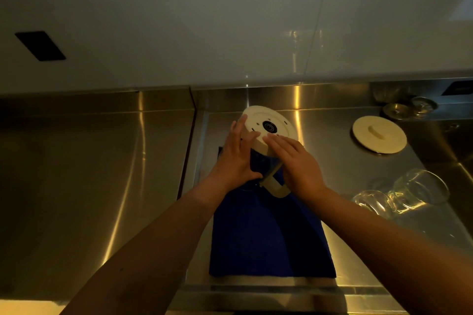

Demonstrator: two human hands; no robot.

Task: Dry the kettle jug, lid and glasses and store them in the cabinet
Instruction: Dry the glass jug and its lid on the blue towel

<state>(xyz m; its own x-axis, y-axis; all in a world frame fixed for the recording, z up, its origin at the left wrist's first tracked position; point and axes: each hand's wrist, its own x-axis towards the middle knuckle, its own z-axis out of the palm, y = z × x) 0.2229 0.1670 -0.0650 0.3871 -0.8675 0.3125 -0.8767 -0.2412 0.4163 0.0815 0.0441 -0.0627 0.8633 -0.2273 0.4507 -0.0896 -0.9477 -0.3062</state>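
Hands, left (236, 153) and right (297, 163), grip upturned kettle jug (268, 128) over blue towel (268, 233); lid (378, 134) and glasses (399, 194) beyond the right hand await drying.

Single head-worn wide-angle view, looking forward and steeply down from close above a steel counter (332, 135); tiled wall (179, 20) lies far, forearms enter from the near edge.

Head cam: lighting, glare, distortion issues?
Head view: dim, warm yellow cast; bright glare streaks on the steel counter; wide-angle bending at the edges; glasses hard to outline, lost in reflections; cloth nearly black in shadow; hands and kettle reasonably sharp.
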